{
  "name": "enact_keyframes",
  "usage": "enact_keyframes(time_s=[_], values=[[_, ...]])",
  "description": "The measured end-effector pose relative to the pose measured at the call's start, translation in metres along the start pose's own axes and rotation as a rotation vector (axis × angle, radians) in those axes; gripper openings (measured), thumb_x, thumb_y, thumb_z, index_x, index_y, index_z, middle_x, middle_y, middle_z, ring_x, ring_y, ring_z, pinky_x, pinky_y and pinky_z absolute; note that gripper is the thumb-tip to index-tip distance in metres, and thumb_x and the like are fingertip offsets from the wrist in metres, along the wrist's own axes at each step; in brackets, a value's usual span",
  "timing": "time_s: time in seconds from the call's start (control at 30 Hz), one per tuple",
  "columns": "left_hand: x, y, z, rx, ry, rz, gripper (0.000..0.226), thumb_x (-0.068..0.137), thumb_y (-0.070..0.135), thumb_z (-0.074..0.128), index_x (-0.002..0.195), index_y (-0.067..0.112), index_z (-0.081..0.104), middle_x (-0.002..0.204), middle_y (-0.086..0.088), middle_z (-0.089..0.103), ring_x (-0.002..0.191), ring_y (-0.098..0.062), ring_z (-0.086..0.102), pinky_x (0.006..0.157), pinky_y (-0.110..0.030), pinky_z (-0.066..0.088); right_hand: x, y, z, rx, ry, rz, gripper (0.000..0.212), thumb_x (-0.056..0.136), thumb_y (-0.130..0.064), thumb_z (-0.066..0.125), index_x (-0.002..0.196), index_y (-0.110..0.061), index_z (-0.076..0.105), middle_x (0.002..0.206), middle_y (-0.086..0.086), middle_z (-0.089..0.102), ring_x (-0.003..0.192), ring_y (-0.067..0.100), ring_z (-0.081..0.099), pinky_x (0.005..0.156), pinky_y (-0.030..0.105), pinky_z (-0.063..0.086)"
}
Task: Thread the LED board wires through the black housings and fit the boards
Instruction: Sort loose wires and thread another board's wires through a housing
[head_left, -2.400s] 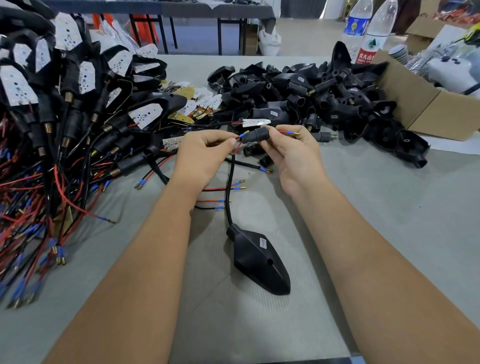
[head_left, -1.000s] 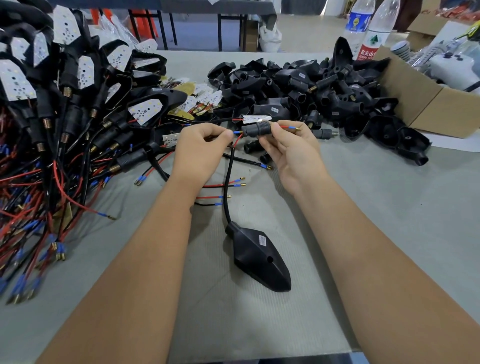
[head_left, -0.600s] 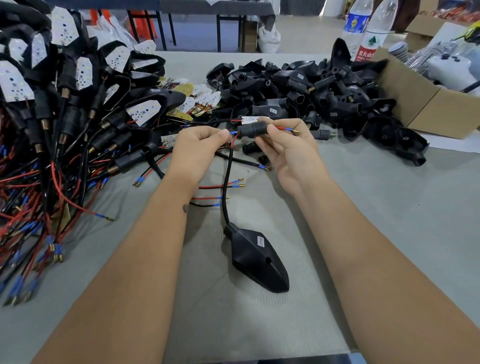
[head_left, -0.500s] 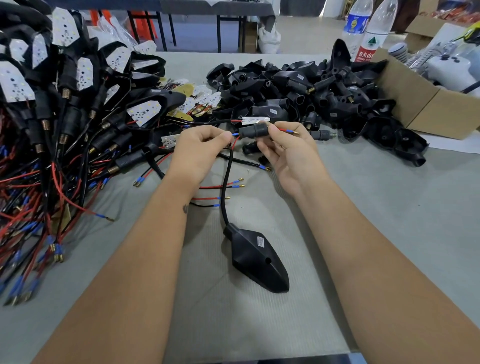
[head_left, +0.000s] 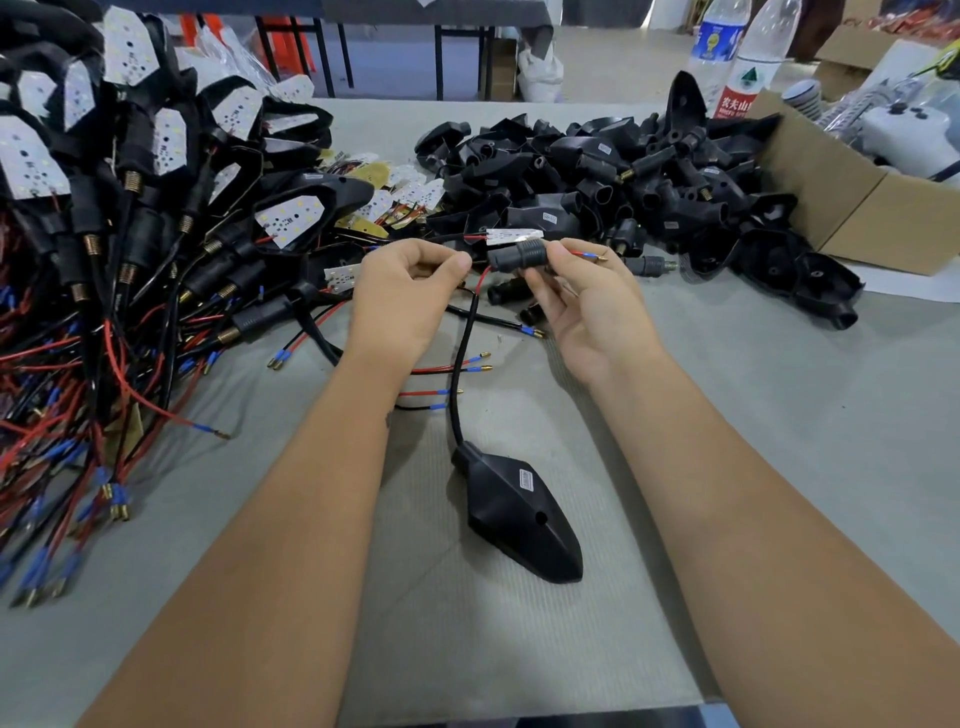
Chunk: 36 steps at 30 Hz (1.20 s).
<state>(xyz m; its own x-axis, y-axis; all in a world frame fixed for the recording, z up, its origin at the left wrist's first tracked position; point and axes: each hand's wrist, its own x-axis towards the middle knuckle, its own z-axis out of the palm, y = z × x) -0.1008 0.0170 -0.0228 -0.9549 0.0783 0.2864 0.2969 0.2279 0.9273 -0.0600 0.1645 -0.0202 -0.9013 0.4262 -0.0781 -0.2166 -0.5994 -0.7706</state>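
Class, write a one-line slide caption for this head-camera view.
Right hand holds a black sleeve while left hand feeds wires through it.

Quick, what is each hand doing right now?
Left hand: closed, pinching the thin red and black wires.
Right hand: closed, holding the small ribbed black plastic housing sleeve.

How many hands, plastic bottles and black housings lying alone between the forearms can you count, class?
Hands: 2 (left hand pinching a wire, right hand holding a black stem)
Plastic bottles: 2 (blue-label bottle, red-label bottle)
Lone black housing: 1
Total: 5
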Motion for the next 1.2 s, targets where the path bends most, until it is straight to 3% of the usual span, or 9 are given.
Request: enact_keyframes(time_s=[0.07,0.23,0.33,0.43,0.6,0.83,1.2], values=[[-0.0006,-0.0007,0.0006,-0.016,0.001,0.011,0.011,0.09,0.023,0.069,0.079,0.025,0.07,0.079,0.006,0.073,0.079,-0.009,0.07,0.08,-0.023,0.056,-0.0004,0.0001,-0.0002,0.01,-0.02,0.003,0.016,0.091,0.005,0.058,0.081,-0.007,0.056,0.078,0.008,0.067,0.078,0.019,0.065,0.068,0.021,0.058],[-0.0034,0.0006,0.0046,-0.006,-0.016,0.074,0.024,0.09,0.021,0.069,0.069,0.032,0.067,0.059,0.022,0.066,0.059,0.007,0.057,0.065,-0.009,0.046,-0.0032,0.0009,0.0014,-0.029,-0.093,-0.005,0.017,0.092,0.005,0.057,0.082,-0.008,0.056,0.07,0.003,0.068,0.067,0.014,0.066,0.072,0.024,0.059],[-0.0026,0.0007,0.0054,-0.062,-0.014,0.039,0.019,0.092,0.019,0.067,0.076,0.029,0.069,0.068,0.013,0.071,0.071,-0.003,0.067,0.074,-0.018,0.053,-0.0028,0.0002,0.002,-0.019,-0.075,-0.005,0.017,0.092,0.006,0.056,0.082,-0.007,0.056,0.07,0.004,0.068,0.068,0.015,0.065,0.07,0.023,0.059],[-0.0019,0.0004,0.0074,-0.23,0.0,-0.062,0.008,0.091,0.016,0.067,0.083,0.018,0.067,0.077,-0.001,0.074,0.078,-0.014,0.073,0.07,-0.023,0.056,-0.0021,0.0012,0.0023,0.006,-0.044,0.003,0.017,0.092,0.005,0.056,0.081,-0.007,0.055,0.073,0.007,0.066,0.072,0.018,0.064,0.068,0.021,0.058],[-0.0018,0.0002,0.0093,-0.23,-0.023,-0.043,0.018,0.092,0.012,0.065,0.077,0.019,0.069,0.069,0.006,0.073,0.074,-0.009,0.072,0.067,-0.018,0.055,-0.0013,0.0027,0.0011,0.023,-0.029,-0.006,0.016,0.093,0.005,0.056,0.082,-0.006,0.054,0.078,0.009,0.065,0.078,0.021,0.064,0.069,0.021,0.059],[-0.0035,0.0008,0.0079,-0.234,-0.043,-0.045,0.014,0.093,0.012,0.065,0.082,0.019,0.071,0.072,0.004,0.072,0.069,-0.009,0.07,0.063,-0.019,0.055,-0.0023,0.004,0.0003,-0.062,-0.047,-0.043,0.016,0.093,0.004,0.057,0.083,-0.008,0.052,0.083,0.011,0.063,0.075,0.019,0.062,0.073,0.024,0.059],[-0.0055,0.0005,0.0088,-0.142,-0.071,-0.018,0.023,0.094,0.015,0.064,0.075,0.026,0.071,0.068,0.009,0.072,0.069,-0.009,0.068,0.069,-0.023,0.059,-0.0017,0.0042,-0.0007,-0.018,-0.053,-0.044,0.017,0.092,0.004,0.058,0.081,-0.007,0.053,0.079,0.008,0.064,0.073,0.015,0.065,0.068,0.022,0.058]])
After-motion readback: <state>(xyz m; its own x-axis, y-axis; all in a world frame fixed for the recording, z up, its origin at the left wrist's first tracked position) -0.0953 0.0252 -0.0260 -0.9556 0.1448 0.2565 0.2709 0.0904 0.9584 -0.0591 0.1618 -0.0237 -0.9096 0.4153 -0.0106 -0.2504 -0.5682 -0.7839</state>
